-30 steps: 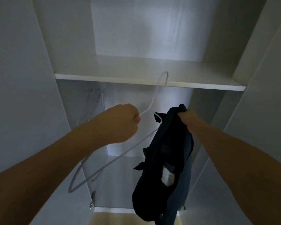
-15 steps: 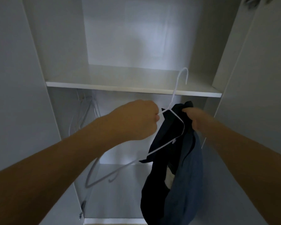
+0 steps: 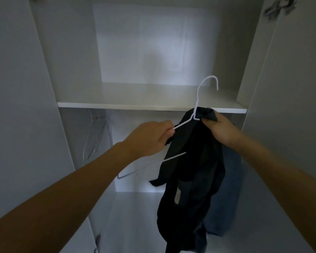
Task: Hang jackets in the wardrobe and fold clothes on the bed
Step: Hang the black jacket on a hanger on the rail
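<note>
Threading a jacket [image 3: 193, 161] onto a white wire hanger [image 3: 199, 106] is the step in hand, judged from the head view, the only one I have. My left hand [image 3: 150, 139] is curled round the hanger's left shoulder wire, thumb and fingers closed on it where the wire leaves the fist. My right hand [image 3: 221, 130] pinches a bunch of the jacket's dark cloth at the hanger's neck, fingers closed over the fabric. Hanger: hook upright, its tip curling right, standing in front of the front edge of the wardrobe shelf [image 3: 117, 105]; the lower bar slants down to the left and shows below my left wrist; the right shoulder is hidden by cloth, so I cannot tell how much of it is inside the garment. Jacket: held in the air at the wardrobe opening, just below the shelf's front edge toward its right end, not touching the wardrobe floor as far as I can see. It hangs limp, twisted and crumpled, dark navy or black, with a paler blue panel on the right side and a small light patch, perhaps a label, low down. Next move, as I judge it: seat both shoulders on the wire, then lift the hook to the rail under the shelf, which is not visible. Spare hangers [image 3: 97, 136] hang at the left end beneath the shelf.
</note>
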The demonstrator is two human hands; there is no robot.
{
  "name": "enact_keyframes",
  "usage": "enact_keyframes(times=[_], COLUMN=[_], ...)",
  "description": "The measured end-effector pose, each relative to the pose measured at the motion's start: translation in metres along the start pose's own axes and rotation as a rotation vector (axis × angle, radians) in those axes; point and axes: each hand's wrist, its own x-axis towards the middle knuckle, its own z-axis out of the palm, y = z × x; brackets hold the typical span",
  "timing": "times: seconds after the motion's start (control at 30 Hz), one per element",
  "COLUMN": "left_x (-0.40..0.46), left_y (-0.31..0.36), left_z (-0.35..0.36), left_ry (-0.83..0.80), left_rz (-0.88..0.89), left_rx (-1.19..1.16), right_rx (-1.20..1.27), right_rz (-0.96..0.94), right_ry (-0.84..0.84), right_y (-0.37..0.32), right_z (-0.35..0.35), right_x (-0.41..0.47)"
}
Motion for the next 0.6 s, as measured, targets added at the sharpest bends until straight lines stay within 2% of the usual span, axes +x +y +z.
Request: enact_keyframes(times=[0.07,0.13,0.17,0.23,0.27,0.3,0.33,0.37,0.5,0.6], left_x=[0.001,0.002,0.001,-0.012,-0.023,-0.036,-0.049,-0.061,-0.078,-0.081], left_y=[-0.005,-0.012,-0.019,-0.036,-0.047,-0.056,-0.060,-0.054,0.012,0.046], left_z=[0.002,0.004,0.004,-0.003,-0.003,0.002,0.012,0.027,0.104,0.136], left_ry=[-0.034,-0.108,-0.125,-0.027,0.108,0.265,0.395,0.443,0.230,0.217], left_rz=[-0.064,-0.215,-0.335,-0.612,-0.724,-0.802,-0.862,-0.913,-1.033,-1.109], left_rx=[-0.015,-0.171,-0.379,-1.021,-1.357,-1.577,-1.646,-1.596,-1.500,-1.413], right_rx=[-0.048,-0.106,-0.118,-0.137,-0.161,-0.181,-0.197,-0.210,-0.274,-0.310], right_rz=[0.013,0.031,0.040,0.047,0.047,0.050,0.055,0.055,0.068,0.124], right_ry=[-0.025,-0.018,-0.013,0.022,0.066,0.118,0.167,0.214,0.319,0.360], right_y=[-0.003,-0.007,-0.009,-0.009,-0.008,-0.008,-0.008,-0.006,-0.009,-0.012], right_z=[-0.005,-0.007,-0.008,-0.011,-0.014,-0.017,-0.020,-0.023,-0.027,-0.028], right_x=[0.009,0.011,0.010,0.009,0.008,0.008,0.008,0.009,0.016,0.017])
